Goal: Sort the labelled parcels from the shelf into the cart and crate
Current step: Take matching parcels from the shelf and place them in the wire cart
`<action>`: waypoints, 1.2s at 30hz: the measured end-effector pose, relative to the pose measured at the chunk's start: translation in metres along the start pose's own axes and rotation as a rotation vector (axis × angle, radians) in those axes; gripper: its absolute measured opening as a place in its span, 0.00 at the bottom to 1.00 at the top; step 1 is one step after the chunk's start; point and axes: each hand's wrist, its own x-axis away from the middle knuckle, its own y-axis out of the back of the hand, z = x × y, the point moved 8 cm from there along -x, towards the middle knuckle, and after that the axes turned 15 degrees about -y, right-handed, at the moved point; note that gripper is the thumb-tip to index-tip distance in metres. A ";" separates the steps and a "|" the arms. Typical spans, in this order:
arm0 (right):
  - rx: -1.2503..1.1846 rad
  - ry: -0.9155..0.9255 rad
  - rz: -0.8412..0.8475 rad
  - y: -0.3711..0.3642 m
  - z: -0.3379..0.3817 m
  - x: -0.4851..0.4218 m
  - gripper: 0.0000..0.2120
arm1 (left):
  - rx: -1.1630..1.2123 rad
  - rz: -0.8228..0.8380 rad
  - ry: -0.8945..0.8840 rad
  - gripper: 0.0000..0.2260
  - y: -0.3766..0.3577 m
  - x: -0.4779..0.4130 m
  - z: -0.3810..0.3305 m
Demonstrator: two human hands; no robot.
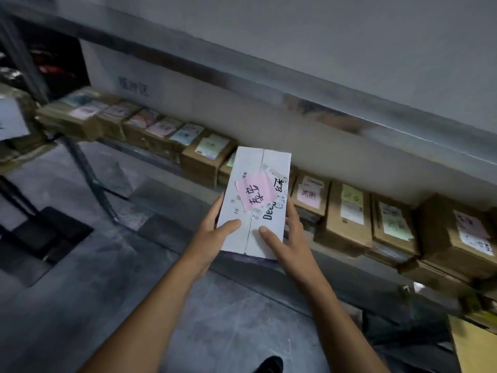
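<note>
A white parcel [255, 184] with a pink handwritten label [256, 193] is held up in front of the shelf. My left hand [212, 235] grips its left edge, thumb lying on the top face. My right hand [285, 246] holds the right edge, thumb on top and fingers wrapped round the side. A low metal shelf [150, 154] behind it carries a row of brown cardboard parcels [347, 211] with pink, green and blue labels. Neither cart nor crate can be made out.
The shelf's upper grey board [295, 84] overhangs the row. A metal upright [88, 173] stands at the left over grey concrete floor. A yellow-brown box corner [476, 345] shows at the lower right. My shoe tip [269, 364] is at the bottom edge.
</note>
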 end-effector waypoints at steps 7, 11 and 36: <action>0.019 0.105 0.173 -0.130 0.057 0.016 0.44 | 0.000 -0.212 -0.107 0.33 0.135 0.055 -0.038; 0.024 0.150 0.287 -0.193 0.088 0.027 0.37 | 0.001 -0.328 -0.133 0.41 0.198 0.081 -0.048; -0.009 0.275 0.760 -0.532 0.260 -0.141 0.36 | -0.185 -0.887 -0.216 0.31 0.530 -0.025 -0.111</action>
